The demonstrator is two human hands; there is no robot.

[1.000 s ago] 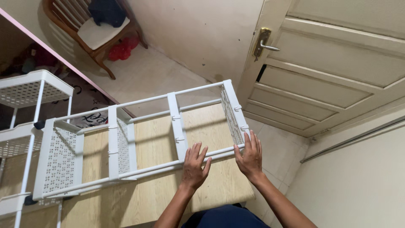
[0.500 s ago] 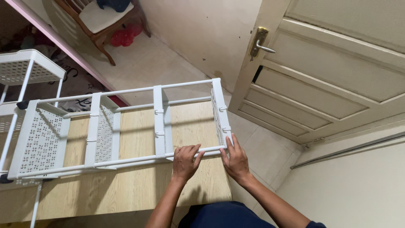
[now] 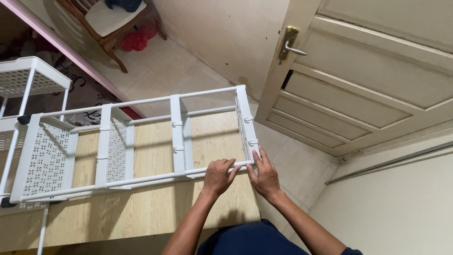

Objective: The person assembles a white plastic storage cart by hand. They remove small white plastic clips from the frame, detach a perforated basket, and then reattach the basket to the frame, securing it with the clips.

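The white plastic rack lies on its side across the wooden table, its long poles running left to right and its perforated shelves standing on edge like dividers. Both hands are at the right end, on the near pole: the left hand curls its fingers over the pole just beside the last shelf, closed around it, and the right hand sits right next to it at the corner joint, fingers pressing on the end of the pole and the shelf's lower corner, though whether that hand is wrapped shut or only pushing cannot be told from above. The rack looks light, thin tube and lattice panels, so it should lift easily, but it also looks likely to twist and wobble, and the clip joints may pop apart under a careless tug; the smooth poles could slip in a loose hold. The sounder places to grip appear to be the poles close to a shelf joint, as here, not the brittle-looking perforated panels. At the left the rack's far end runs to the picture's edge and overlaps a second white shelf unit, so where one ends is hard to make out. A cream door stands to the right, a wooden chair is cut off at the top, and the person's forearms hide part of the table's near edge.
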